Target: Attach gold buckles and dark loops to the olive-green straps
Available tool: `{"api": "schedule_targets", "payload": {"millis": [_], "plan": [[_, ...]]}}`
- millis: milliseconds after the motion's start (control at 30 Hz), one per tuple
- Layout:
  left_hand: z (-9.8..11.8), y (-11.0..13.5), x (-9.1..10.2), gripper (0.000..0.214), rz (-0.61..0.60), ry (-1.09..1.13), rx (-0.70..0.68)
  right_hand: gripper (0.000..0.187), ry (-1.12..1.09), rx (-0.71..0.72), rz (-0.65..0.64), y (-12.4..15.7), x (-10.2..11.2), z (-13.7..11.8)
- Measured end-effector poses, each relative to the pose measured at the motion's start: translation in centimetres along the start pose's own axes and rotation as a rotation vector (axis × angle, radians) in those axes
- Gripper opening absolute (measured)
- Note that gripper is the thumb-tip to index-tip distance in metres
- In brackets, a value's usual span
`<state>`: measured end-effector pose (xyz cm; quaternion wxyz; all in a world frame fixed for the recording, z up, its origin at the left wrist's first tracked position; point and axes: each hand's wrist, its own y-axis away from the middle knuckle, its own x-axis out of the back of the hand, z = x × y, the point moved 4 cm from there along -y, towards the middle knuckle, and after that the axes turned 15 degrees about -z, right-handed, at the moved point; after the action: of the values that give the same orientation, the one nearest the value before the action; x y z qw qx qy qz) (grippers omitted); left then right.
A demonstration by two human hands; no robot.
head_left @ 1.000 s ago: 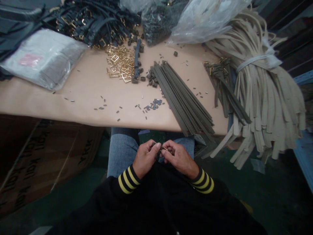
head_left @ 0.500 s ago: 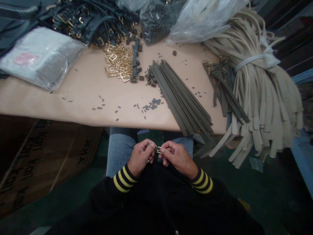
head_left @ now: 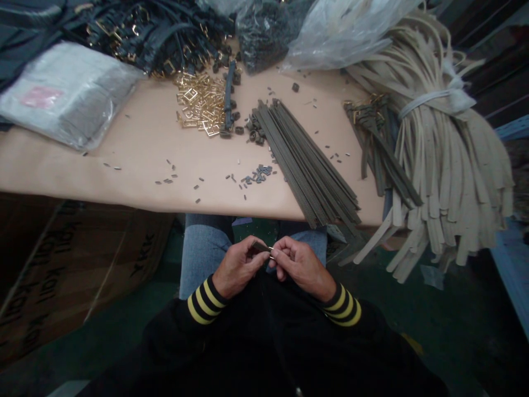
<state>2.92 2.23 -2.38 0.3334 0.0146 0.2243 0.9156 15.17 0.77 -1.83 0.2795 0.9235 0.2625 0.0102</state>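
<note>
Over my lap, just off the table's front edge, my two hands meet fingertip to fingertip. My left hand (head_left: 238, 267) pinches a short dark olive strap (head_left: 260, 246) between thumb and fingers. Against the strap's right end, my right hand (head_left: 303, 267) grips a small gold buckle (head_left: 271, 252), mostly covered by the fingers. Whether the strap passes through the buckle cannot be made out. Beyond the hands lies a bundle of long olive straps (head_left: 306, 160). A pile of gold buckles (head_left: 200, 105) sits farther back on the table.
Small metal clips (head_left: 259, 174) are scattered over the tan table (head_left: 144, 190). A plastic-wrapped packet (head_left: 70, 94) lies at left, finished-looking black straps (head_left: 157, 38) behind. Tied beige strips (head_left: 454, 165) hang over the right edge. A cardboard box (head_left: 82, 259) stands below left.
My left fingers have shifted along the strap, so more of it shows above the thumb. My right hand keeps its grip on the buckle in nearly the same place.
</note>
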Motion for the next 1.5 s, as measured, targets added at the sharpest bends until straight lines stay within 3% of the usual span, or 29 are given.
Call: {"api": "schedule_targets", "payload": {"millis": [300, 533, 600, 700, 867, 1033, 1233, 1367, 1433, 1500], "plan": [[0.3, -0.2, -0.7, 0.016, 0.005, 0.105, -0.041, 0.011, 0.09, 0.036, -0.038, 0.2, -0.1, -0.4], [1.3, 0.7, -1.0, 0.008, 0.146, -0.482, -0.23, 0.014, 0.055, -0.006, 0.002, 0.1, 0.3, 0.0], [1.4, 0.8, -1.1, 0.009, 0.154, -0.562, -0.247, 0.017, 0.032, -0.021, -0.014, 0.0, 0.3, 0.1], [1.0, 0.6, -0.9, 0.006, 0.135, -0.492, -0.169, 0.019, -0.002, -0.009, -0.073, 0.1, 0.1, -0.1], [0.3, 0.1, -0.5, 0.01, 0.089, -0.178, -0.047, 0.024, -0.147, 0.025, -0.218, 0.7, 0.3, -0.4], [0.4, 0.0, -0.5, 0.012, 0.036, -0.016, -0.023, 0.029, -0.254, 0.033, -0.237, 0.6, 0.4, 0.3], [0.2, 0.1, -0.7, 0.008, 0.074, -0.185, -0.051, 0.027, -0.187, -0.01, -0.109, -0.1, 0.0, 0.8], [1.3, 0.7, -0.9, 0.011, 0.14, -0.443, -0.206, 0.025, -0.117, 0.009, -0.019, -0.2, 0.5, 0.5], [2.2, 1.1, -0.9, 0.021, 0.102, -0.48, -0.308, 0.024, -0.121, 0.03, -0.004, -0.1, 0.9, 0.4], [2.6, 1.2, -0.8, 0.028, -0.036, -0.372, -0.334, 0.025, -0.143, 0.032, -0.048, 0.0, 1.1, 0.4]]}}
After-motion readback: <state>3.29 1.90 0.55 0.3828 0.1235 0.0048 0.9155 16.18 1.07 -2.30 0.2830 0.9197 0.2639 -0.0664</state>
